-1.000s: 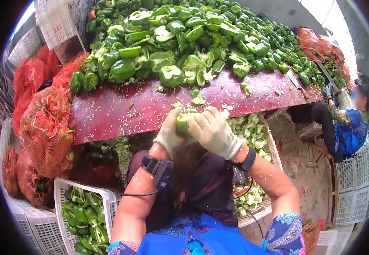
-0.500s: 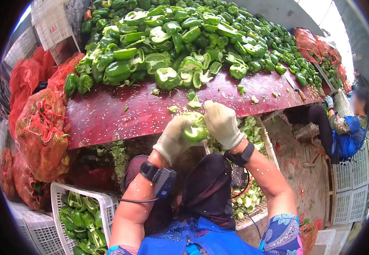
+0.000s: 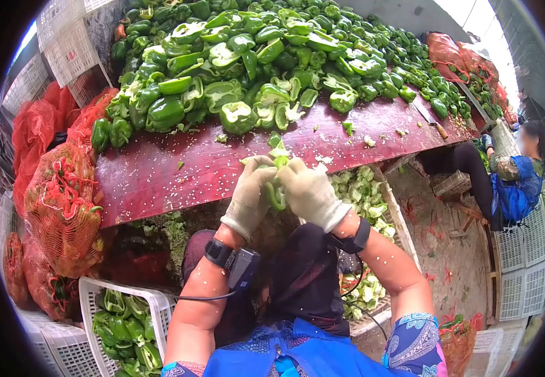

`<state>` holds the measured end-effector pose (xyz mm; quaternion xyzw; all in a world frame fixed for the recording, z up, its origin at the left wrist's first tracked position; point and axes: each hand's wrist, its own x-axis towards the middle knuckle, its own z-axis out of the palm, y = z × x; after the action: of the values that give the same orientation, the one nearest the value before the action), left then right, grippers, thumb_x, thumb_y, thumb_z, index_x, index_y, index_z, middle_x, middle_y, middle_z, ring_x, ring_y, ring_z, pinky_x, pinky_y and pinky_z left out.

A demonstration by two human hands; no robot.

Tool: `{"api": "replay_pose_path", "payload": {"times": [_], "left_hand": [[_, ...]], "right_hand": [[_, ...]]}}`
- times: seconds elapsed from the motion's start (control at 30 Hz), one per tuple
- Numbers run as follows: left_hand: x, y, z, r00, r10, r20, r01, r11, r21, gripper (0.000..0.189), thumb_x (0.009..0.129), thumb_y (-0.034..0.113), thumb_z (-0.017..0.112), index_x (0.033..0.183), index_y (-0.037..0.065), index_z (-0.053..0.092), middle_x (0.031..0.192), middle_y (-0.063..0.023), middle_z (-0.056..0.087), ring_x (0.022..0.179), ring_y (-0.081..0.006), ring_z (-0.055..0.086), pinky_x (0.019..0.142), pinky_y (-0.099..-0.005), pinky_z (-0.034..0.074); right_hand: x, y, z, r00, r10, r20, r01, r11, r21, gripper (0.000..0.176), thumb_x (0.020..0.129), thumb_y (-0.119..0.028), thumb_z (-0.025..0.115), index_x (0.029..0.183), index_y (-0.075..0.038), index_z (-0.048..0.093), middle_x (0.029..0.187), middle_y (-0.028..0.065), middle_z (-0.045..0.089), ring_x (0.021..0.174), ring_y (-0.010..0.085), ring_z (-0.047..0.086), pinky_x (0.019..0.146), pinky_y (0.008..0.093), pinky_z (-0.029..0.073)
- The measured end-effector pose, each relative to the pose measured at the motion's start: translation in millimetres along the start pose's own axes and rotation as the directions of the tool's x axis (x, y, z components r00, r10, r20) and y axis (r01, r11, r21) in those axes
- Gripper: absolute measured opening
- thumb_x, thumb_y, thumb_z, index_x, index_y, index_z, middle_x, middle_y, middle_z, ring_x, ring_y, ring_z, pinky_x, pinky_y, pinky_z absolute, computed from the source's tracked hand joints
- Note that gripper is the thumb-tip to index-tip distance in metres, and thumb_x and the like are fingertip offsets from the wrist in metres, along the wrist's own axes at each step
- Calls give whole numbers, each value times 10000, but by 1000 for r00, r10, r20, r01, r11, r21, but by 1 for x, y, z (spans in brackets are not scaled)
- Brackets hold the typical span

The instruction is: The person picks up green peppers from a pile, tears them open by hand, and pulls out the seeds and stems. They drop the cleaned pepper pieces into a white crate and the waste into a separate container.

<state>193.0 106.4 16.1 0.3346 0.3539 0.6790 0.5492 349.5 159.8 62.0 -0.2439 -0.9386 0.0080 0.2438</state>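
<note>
Between my two gloved hands is a piece of cut green bell pepper (image 3: 277, 196), partly hidden by fingers. My left hand (image 3: 250, 196) is closed around its left side. My right hand (image 3: 305, 193) has its fingers pinched on the right side. Both hands are over the near edge of the red table (image 3: 153, 169), which is dotted with pale seeds. Just beyond them lies a small pepper scrap (image 3: 279, 149). Halved peppers (image 3: 237, 117) line the front of a large heap of green peppers (image 3: 297, 56).
A white crate (image 3: 159, 308) of pepper pieces stands at lower left, beside red mesh sacks (image 3: 62, 207). Pale pepper cores (image 3: 363, 201) fill a container below the table at right. A knife (image 3: 429, 117) lies on the table. Another person (image 3: 514, 182) sits at far right.
My right hand has come down and left, closer to my left hand, and now pinches the pepper. The piece has turned and shows less of itself. The view has shifted slightly.
</note>
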Motion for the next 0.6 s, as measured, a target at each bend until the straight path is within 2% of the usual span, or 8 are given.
{"api": "replay_pose_path", "payload": {"times": [0.13, 0.2, 0.27, 0.33, 0.4, 0.43, 0.53, 0.6], "left_hand": [[-4, 1, 4, 997, -77, 31, 81, 985, -151, 236, 905, 73, 580, 1140, 70, 562, 1075, -71, 571, 972, -161, 598, 836, -294, 514], [-7, 9, 14, 991, -124, 43, 131, 935, -329, 254, 894, 63, 570, 1147, 74, 550, 1087, -79, 574, 986, -184, 608, 845, -322, 525], [-7, 15, 20, 996, -87, 21, 87, 883, -462, 276, 884, 49, 556, 1157, 79, 538, 1087, -86, 579, 986, -212, 621, 843, -357, 540], [-11, 28, 17, 996, -68, 52, 84, 891, -446, 296, 874, 40, 541, 1167, 72, 524, 1097, -97, 586, 987, -248, 630, 848, -393, 546], [-16, 39, 14, 996, -64, 57, 82, 911, -404, 294, 872, 39, 540, 1164, 67, 521, 1098, -100, 588, 982, -254, 631, 852, -397, 547], [-12, 36, 11, 998, 7, -66, -30, 930, -367, 312, 824, -21, 536, 1127, 54, 540, 1089, -113, 588, 974, -271, 634, 878, -403, 535], [-6, 21, 16, 758, 652, -38, -442, 555, 704, 345, 769, -15, 580, 1098, 85, 569, 1125, -106, 614, 1052, -321, 649, 880, -390, 542], [-34, 22, 54, 727, 533, 433, -665, 387, 639, 334, 703, -63, 609, 1015, 54, 606, 1231, -134, 629, 1122, -268, 623, 958, -362, 502]], "right_hand": [[2, 14, 6, 950, 205, -237, -77, 886, 458, 111, 825, 12, 634, 925, -15, 597, 840, 147, 656, 603, 245, 677, 521, 385, 554], [2, 4, -10, 841, 538, 59, -382, 513, 769, 53, 868, 3, 627, 914, 2, 602, 785, 119, 663, 561, 197, 675, 499, 349, 551], [2, 3, -27, 773, 607, 188, -248, 17, 968, 128, 907, -11, 602, 1023, 33, 630, 828, 103, 684, 567, 141, 663, 512, 263, 553], [-9, 17, -42, 748, 661, 67, -304, 251, 919, 190, 875, -41, 645, 1060, 5, 652, 905, 122, 693, 697, 202, 707, 616, 334, 586], [-30, 55, -42, 905, 337, -260, -374, 921, -106, 287, 866, -109, 686, 1145, -71, 636, 1075, 147, 653, 862, 272, 703, 692, 410, 569], [-34, 53, -46, 874, 411, -259, -483, 684, -547, 448, 821, -134, 706, 1258, -138, 606, 1222, 170, 585, 1010, 329, 635, 767, 452, 544], [-39, 62, -39, 692, 703, -163, -716, 638, -284, 632, 770, -99, 730, 1367, -66, 525, 1288, 173, 560, 1076, 374, 604, 958, 465, 508], [-31, 6, -25, 963, 240, -120, -247, 968, -52, 650, 767, -100, 720, 1381, -54, 515, 1288, 189, 582, 1138, 380, 610, 998, 458, 504]]}}
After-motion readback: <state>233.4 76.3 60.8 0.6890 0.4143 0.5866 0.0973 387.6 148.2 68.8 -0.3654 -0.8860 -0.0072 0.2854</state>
